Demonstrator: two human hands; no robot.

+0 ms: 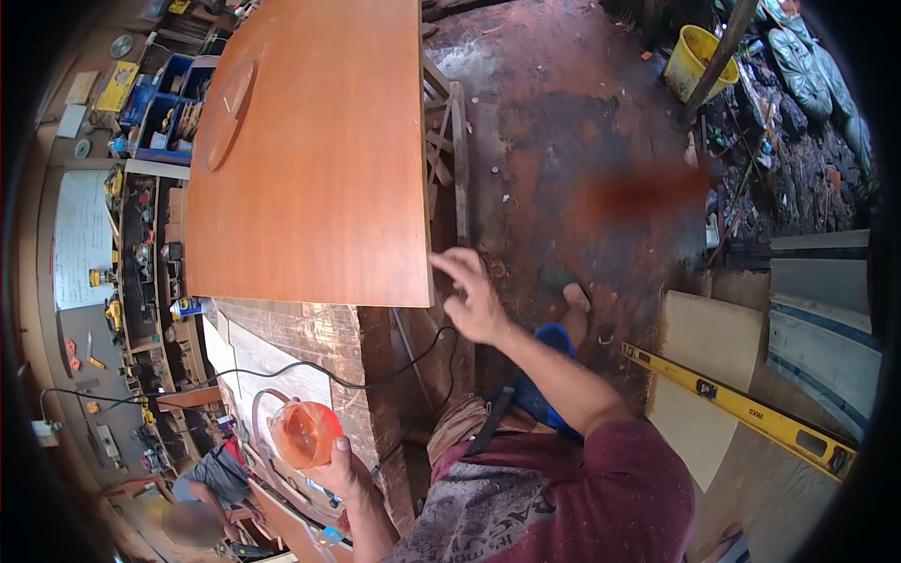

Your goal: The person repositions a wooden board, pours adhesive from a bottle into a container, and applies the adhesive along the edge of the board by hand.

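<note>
My left hand (343,476) is closed around a translucent orange-red plastic cup-like container (302,435). Its wide mouth faces up toward me, and reddish colour shows inside; my fingers on its far side are hidden. My right hand (472,298) has its fingers apart and holds nothing. Its index fingertip is at the near right edge of a large orange-brown wooden panel (319,169), and whether it touches is hard to tell. The panel lies flat on a worn wooden workbench (343,328). A curved loop-shaped outline (231,114) shows on the panel's far left part.
A black cable (310,366) crosses the bench below the panel. Shelves with power tools and blue bins (174,98) line the left. Another person (216,483) is at lower left. A yellow spirit level (741,405) leans at right. A yellow bucket (696,66) stands farther back.
</note>
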